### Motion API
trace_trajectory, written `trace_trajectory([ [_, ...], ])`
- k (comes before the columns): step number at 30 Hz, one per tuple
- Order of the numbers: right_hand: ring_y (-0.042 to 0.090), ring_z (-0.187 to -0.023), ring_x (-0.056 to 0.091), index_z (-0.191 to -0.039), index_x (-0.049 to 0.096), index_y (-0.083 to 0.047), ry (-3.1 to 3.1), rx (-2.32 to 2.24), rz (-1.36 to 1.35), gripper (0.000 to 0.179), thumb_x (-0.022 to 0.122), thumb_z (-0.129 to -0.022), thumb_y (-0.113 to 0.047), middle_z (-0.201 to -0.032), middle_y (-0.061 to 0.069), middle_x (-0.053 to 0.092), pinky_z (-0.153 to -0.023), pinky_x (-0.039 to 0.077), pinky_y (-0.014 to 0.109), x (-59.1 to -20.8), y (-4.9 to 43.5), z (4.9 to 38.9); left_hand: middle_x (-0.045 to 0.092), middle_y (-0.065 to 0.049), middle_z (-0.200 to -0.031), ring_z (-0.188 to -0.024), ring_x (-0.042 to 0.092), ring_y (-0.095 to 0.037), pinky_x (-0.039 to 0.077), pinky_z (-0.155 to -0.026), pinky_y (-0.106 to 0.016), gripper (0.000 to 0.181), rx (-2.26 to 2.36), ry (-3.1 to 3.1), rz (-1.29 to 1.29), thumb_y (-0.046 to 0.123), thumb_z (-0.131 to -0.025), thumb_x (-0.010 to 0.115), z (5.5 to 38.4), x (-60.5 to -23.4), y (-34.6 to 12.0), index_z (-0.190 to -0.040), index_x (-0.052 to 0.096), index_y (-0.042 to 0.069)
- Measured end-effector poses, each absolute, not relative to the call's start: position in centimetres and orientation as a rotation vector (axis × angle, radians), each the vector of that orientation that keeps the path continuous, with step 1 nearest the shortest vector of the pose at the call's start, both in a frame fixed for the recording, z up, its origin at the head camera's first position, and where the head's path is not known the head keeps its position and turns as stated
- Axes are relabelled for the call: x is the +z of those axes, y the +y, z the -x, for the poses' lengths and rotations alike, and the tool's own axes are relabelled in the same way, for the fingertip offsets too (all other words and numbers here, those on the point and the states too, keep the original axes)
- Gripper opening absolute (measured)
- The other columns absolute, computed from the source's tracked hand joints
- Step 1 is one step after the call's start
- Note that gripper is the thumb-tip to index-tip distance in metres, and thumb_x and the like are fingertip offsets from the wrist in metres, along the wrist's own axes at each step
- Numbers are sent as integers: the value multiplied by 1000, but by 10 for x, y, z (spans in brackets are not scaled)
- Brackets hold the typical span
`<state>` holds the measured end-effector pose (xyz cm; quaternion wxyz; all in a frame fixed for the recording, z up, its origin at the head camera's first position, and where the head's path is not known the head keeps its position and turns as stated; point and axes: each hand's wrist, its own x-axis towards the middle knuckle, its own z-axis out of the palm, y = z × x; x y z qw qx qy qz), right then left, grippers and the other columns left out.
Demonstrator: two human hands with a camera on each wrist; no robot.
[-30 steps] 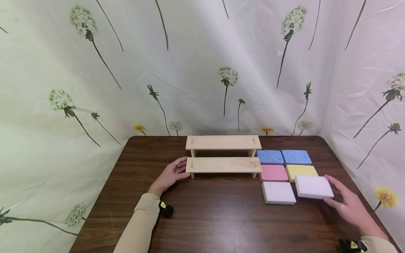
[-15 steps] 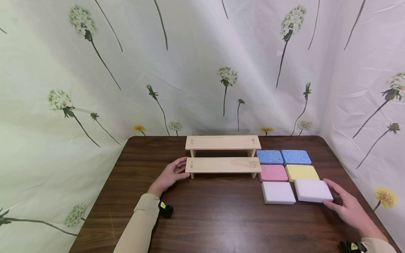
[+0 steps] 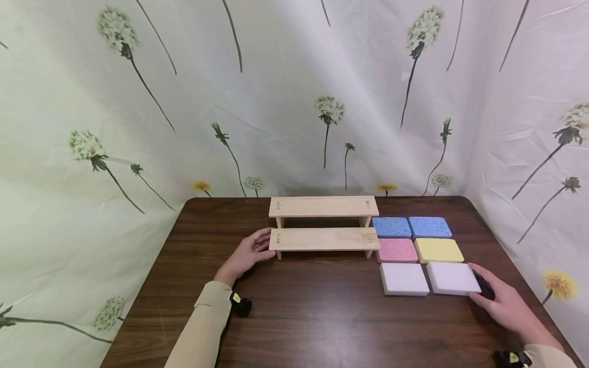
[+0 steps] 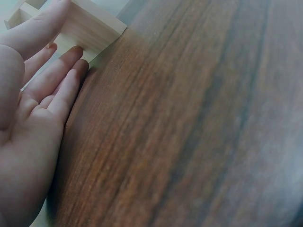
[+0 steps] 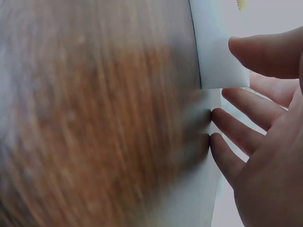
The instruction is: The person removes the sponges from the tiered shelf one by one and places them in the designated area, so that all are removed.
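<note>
In the head view my right hand holds a white sponge by its right end, thumb at the near corner and a finger at the far one. That sponge lies flat on the table; in the right wrist view the thumb overlaps the white sponge, and the lower fingertips reach the tabletop. A second white sponge lies just left of it. My left hand rests by the left end of a two-step wooden stand. Its fingers extend loosely against the stand's side in the left wrist view.
Behind the white sponges lie a pink sponge, a yellow sponge, and two blue ones, the right blue sponge farthest over. All sit right of the stand on a dark wooden table. A dandelion-print curtain hangs behind.
The white sponge in my right hand has come down from a slight tilt to lie flat beside the other white one. My left hand has kept its place at the stand.
</note>
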<state>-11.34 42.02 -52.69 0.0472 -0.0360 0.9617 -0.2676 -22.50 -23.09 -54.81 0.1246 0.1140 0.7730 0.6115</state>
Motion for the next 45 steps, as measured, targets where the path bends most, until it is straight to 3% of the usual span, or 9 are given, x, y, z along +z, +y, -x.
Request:
trace_trajectory([
  [16, 62, -128, 47, -146, 45, 11, 3061, -753, 226, 71, 81, -89, -13, -141, 43, 49, -99, 41, 74, -532, 416, 112, 44, -28, -159, -149, 42, -39, 38, -123, -46, 78, 1793, 2260, -349, 6, -96, 77, 225, -548, -230, -161, 35, -2],
  [45, 63, -133, 41, -151, 41, 9, 2990, -745, 182, 76, 80, -91, -15, -147, 44, 43, -104, 38, 76, -528, 411, 115, 45, -27, -159, -148, 43, -40, 39, -122, -46, 78, 1785, 2258, -341, 9, -96, 78, 227, -547, -230, -161, 35, -1],
])
